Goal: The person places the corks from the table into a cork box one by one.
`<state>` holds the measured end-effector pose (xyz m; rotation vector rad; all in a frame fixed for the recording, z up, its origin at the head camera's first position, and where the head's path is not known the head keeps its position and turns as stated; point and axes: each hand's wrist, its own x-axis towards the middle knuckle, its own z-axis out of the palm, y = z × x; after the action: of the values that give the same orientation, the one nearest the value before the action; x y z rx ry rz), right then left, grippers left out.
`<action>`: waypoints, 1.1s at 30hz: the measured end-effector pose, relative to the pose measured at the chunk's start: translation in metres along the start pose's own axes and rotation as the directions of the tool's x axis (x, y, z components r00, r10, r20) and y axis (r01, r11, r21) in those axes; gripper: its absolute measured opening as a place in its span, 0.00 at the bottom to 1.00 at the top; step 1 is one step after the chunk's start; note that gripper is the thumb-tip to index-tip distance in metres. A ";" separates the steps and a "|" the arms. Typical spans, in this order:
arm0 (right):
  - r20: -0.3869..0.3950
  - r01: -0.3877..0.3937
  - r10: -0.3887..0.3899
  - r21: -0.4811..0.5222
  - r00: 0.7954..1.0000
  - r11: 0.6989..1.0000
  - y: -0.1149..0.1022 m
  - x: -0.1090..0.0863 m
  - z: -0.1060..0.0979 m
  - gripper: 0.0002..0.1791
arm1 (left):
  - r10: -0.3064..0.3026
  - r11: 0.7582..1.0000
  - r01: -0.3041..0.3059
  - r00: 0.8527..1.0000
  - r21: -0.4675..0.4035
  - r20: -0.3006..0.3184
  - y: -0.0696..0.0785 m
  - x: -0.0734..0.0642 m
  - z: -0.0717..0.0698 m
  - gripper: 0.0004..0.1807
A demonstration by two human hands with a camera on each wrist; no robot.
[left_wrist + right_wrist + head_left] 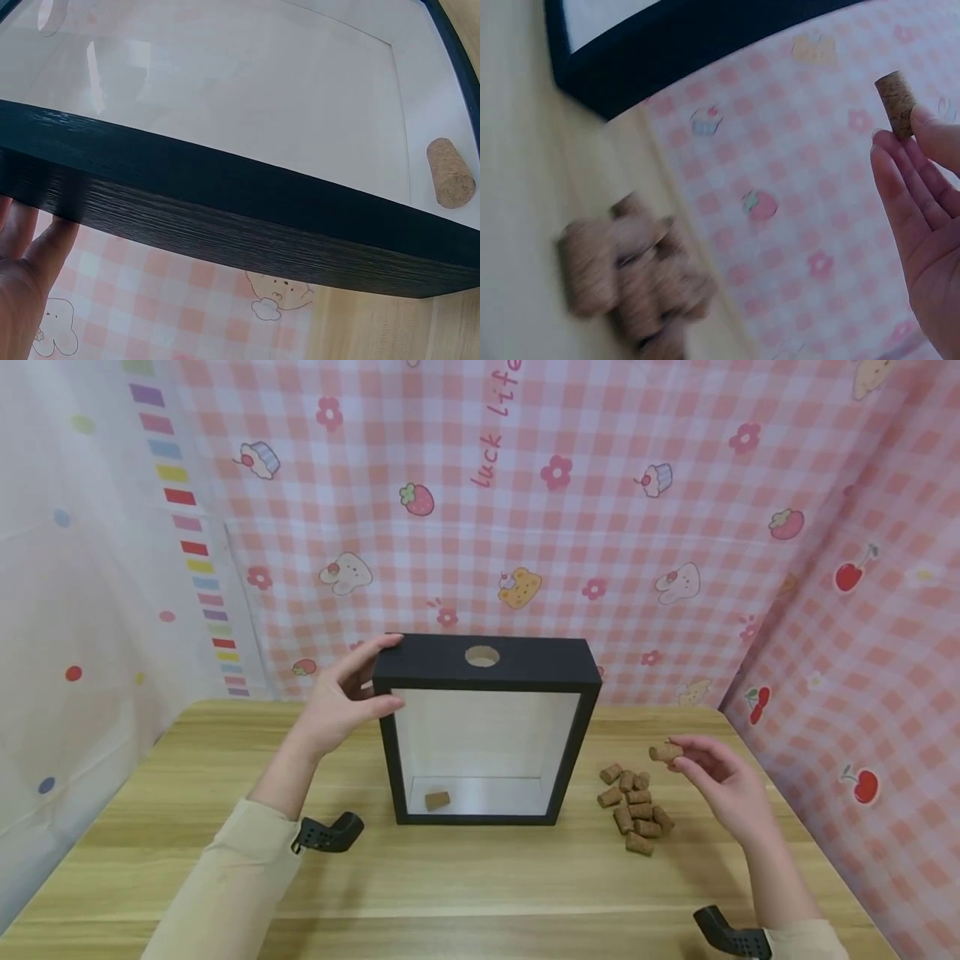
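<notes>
A black shadow-box frame (487, 670) with a clear front and a round hole (482, 657) in its top stands upright on the table. My left hand (337, 697) grips its upper left corner, thumb at the front and fingers over the top and side. Inside the frame, one cork (437, 800) lies on the white floor at the left; the left wrist view shows this same cork (451, 173). To the right of the frame, my right hand (716, 781) pinches another cork (664, 752) between thumb and fingers, raised above the table. In the right wrist view this held cork (897, 103) points away from the fingertips.
A loose pile of several corks (637, 810) lies on the wooden table (465, 893) between the frame and my right hand. Behind the table hangs a pink checked curtain (450, 552), with another curtain (847, 693) along the right side.
</notes>
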<state>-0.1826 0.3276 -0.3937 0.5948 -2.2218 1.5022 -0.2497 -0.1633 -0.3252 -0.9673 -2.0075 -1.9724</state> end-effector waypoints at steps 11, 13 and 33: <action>-0.003 0.265 -0.266 0.118 0.964 0.957 -0.045 0.054 0.007 0.18 | -0.009 1.000 0.009 1.000 -0.003 -0.002 0.001 -0.002 0.001 0.37; 0.002 0.286 -0.288 0.112 0.958 0.952 -0.053 0.061 0.009 0.18 | -0.009 1.000 0.009 1.000 -0.005 -0.002 0.002 -0.002 0.001 0.37; 0.035 0.410 -0.412 0.054 0.910 0.910 -0.121 0.121 0.056 0.18 | -0.004 1.000 0.004 1.000 -0.003 -0.005 0.000 -0.001 0.001 0.38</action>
<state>-0.2215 0.2191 -0.2557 1.0479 -1.9363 1.3280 -0.2490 -0.1631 -0.3256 -0.9587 -2.0064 -1.9788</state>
